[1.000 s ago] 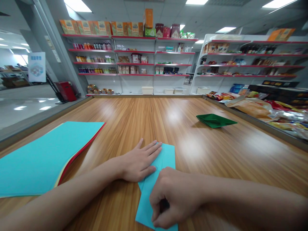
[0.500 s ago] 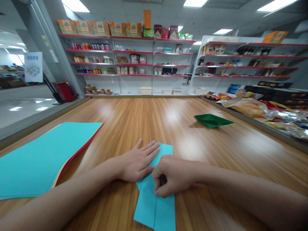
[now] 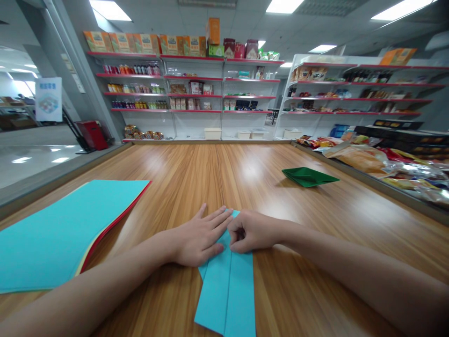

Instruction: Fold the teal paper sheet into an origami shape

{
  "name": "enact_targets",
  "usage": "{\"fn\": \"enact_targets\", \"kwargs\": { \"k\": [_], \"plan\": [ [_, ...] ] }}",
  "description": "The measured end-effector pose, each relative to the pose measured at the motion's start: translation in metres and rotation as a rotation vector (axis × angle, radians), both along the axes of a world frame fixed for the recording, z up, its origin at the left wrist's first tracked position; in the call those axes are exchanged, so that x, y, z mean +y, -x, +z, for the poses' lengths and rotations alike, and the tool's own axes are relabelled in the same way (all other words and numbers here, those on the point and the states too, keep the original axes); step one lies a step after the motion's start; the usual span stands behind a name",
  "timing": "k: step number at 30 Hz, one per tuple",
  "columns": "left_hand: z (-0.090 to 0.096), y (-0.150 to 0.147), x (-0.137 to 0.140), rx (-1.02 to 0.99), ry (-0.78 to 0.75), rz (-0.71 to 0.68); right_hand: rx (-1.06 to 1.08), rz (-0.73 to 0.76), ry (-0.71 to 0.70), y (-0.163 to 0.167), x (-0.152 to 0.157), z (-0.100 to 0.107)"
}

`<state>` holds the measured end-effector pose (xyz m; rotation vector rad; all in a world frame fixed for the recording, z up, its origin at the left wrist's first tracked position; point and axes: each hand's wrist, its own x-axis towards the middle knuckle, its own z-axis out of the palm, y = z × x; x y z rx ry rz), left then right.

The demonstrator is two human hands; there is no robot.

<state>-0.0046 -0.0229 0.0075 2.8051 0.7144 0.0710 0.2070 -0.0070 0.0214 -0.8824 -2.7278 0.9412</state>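
A folded strip of light blue paper (image 3: 228, 290) lies lengthwise in front of me, with a fold line running down its middle. My left hand (image 3: 201, 236) rests flat on its left side, fingers spread toward the far end. On the upper right part of the paper, my right hand (image 3: 254, 230) is curled into a fist, its knuckles pressed down. No object shows inside the curled fingers. The far right corner of the paper is hidden under that fist.
To the left lies a stack of coloured paper sheets (image 3: 77, 224), light blue on top. A folded green paper boat (image 3: 310, 177) sits at the right on the wooden table (image 3: 182, 178). Packaged snacks (image 3: 365, 157) lie beyond the right edge, and stocked shelves (image 3: 196, 84) stand behind.
My right fist has slid away from me along the paper, from its middle toward the far end. My left hand and the paper have stayed in place.
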Motion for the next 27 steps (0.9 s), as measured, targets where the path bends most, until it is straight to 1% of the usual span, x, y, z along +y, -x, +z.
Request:
{"fn": "enact_targets", "kwargs": {
  "k": [3, 7, 9, 13, 18, 27],
  "plan": [
    [0.004, 0.002, 0.0, 0.011, 0.022, -0.007, 0.017, -0.009, 0.009, 0.003, -0.004, -0.001],
    [0.014, 0.003, 0.0, 0.01, 0.088, -0.116, 0.022, 0.003, 0.014, 0.012, -0.019, -0.005],
    [0.017, 0.002, 0.0, -0.01, 0.115, -0.146, 0.025, 0.001, 0.006, 0.015, -0.024, -0.006],
    [0.015, -0.001, 0.001, -0.03, 0.122, -0.124, -0.01, -0.001, 0.034, 0.014, -0.021, -0.006],
    [0.014, 0.0, 0.0, -0.026, 0.112, -0.129, -0.037, -0.017, 0.051, 0.012, -0.018, -0.002],
    [0.016, 0.0, -0.001, 0.0, 0.08, -0.127, -0.091, -0.042, 0.177, 0.012, -0.019, 0.003]
  ]
}}
